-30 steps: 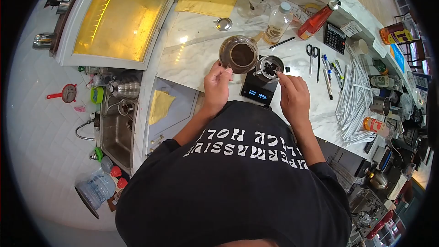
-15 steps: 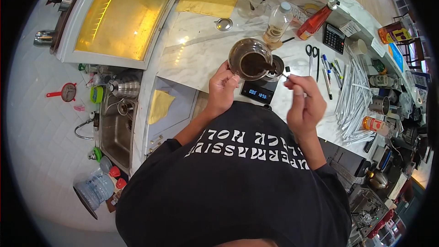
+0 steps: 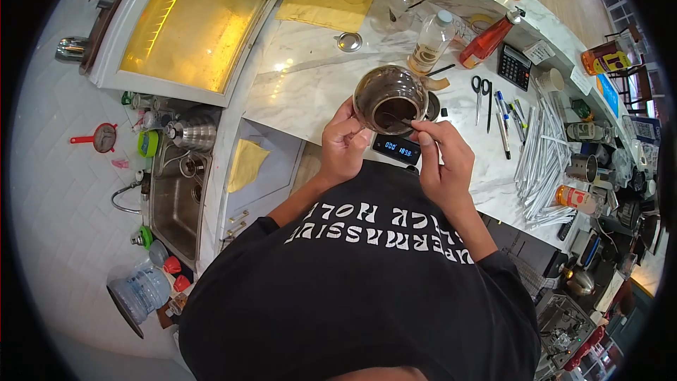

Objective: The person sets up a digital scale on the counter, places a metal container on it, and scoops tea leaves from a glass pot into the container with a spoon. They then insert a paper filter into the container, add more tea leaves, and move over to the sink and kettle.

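My left hand (image 3: 344, 142) is closed around a round glass pot (image 3: 381, 85), which is tilted with its mouth toward me. Dark brown grounds (image 3: 393, 110) lie inside it. Between the thumb and fingers of my right hand (image 3: 448, 162) is a thin spoon (image 3: 406, 123), its far end inside the pot's mouth. Beneath the pot sits a black digital scale (image 3: 396, 149) with a lit blue display. A small round metal container (image 3: 433, 107) on the scale is partly hidden behind the pot. A light brown curved piece (image 3: 436, 84) shows at the pot's far side.
Beyond the pot stand a clear bottle (image 3: 430, 46) and a red bottle (image 3: 488, 41). Scissors (image 3: 481, 92), pens (image 3: 503, 123), a calculator (image 3: 514, 66) and many wrapped straws (image 3: 543, 162) lie to the right. A sink (image 3: 176, 204) and an open lit cabinet door (image 3: 190, 25) are left.
My right hand has moved left, bringing the spoon from over the small container, where it carried dark grounds, into the pot. The pot has shifted slightly toward me.
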### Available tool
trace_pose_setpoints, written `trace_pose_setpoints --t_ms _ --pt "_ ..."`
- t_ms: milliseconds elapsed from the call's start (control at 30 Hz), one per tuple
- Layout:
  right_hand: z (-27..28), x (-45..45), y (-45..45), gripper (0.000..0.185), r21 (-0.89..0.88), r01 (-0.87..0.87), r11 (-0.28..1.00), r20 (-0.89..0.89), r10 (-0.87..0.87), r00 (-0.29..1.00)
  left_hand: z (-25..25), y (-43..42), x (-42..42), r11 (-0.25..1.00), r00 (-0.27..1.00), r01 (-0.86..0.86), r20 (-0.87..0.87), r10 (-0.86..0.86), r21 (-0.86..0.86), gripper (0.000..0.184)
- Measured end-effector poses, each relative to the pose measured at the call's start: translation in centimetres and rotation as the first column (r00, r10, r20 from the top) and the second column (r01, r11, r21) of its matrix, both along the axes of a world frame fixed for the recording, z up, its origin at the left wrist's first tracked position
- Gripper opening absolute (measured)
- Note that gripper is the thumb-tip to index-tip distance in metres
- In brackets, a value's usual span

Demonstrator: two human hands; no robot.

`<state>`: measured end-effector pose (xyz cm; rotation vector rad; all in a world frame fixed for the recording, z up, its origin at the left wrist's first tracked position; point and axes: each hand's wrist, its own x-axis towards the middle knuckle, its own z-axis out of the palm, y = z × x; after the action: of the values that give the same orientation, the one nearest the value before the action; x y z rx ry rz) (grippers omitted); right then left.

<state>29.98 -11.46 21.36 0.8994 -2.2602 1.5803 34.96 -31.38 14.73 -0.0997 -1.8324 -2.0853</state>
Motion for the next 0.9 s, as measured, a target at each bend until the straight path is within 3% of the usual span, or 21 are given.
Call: trace_pose_setpoints --t_ms 267,400,600,733,833,900 --pt "-0.6 0.2 0.2 0.016 -0.101 0.054 0.993 0.083 -0.046 0.995 0.0 0.2 -0.3 1.000 1.000 0.002 0.025 -0.002 0.005 0.022" --pt "-0.5 0.4 0.5 0.016 -0.170 0.117 0.978 0.212 -0.079 0.974 -0.8 -0.4 -0.5 0.999 0.999 0.021 0.027 -0.020 -0.049 0.025" --pt "-0.2 0.1 1.6 0.022 -0.356 0.247 0.901 0.354 -0.115 0.928 -1.6 -0.1 -0.8 1.000 0.990 -0.020 0.142 0.020 0.004 0.028" --pt "-0.8 -0.7 3.4 0.024 -0.428 0.330 0.842 0.349 -0.183 0.919 -2.3 -0.6 -1.1 0.996 0.982 -0.090 0.167 0.087 0.010 0.025" --pt "-3.0 -1.6 4.4 0.023 -0.301 0.418 0.857 0.339 -0.314 0.887 -2.2 -0.3 -1.3 0.983 0.973 -0.184 0.140 0.186 -0.022 0.020" --pt "-5.6 -1.9 4.7 0.016 -0.178 0.430 0.885 0.284 -0.372 0.884 -2.2 -0.9 -1.3 0.987 0.972 -0.153 0.176 0.158 -0.038 0.022"
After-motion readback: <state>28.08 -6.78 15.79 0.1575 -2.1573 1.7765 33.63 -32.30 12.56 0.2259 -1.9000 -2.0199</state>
